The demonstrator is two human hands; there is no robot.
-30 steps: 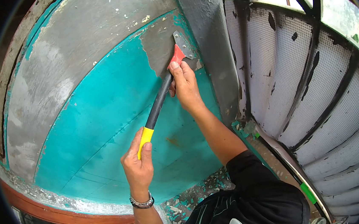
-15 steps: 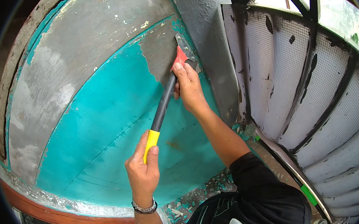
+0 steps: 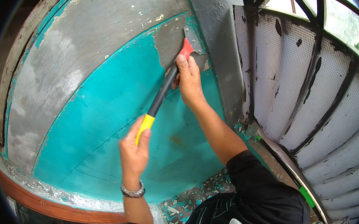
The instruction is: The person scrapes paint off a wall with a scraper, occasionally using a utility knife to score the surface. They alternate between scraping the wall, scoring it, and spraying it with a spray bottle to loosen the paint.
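Note:
A long-handled paint scraper slants across the view, with a black shaft, a yellow grip end and a red head. My left hand is wrapped round the yellow end. Higher up, my right hand grips the shaft just below the red head. The wide metal blade lies against the wall near its right edge, on a strip of bare grey. Turquoise paint covers the wall left of and below that strip, and its torn edge runs beside the blade.
Bare grey wall curves along the upper left. A grey post stands right of the blade, then a metal gate with white mesh panels. Paint flakes litter the floor. Brown wooden trim runs along the lower left.
The scraper's head has shifted slightly up and right in view, its blade nearer the turquoise strip at the edge. My left hand has moved left and a little up with the grip end.

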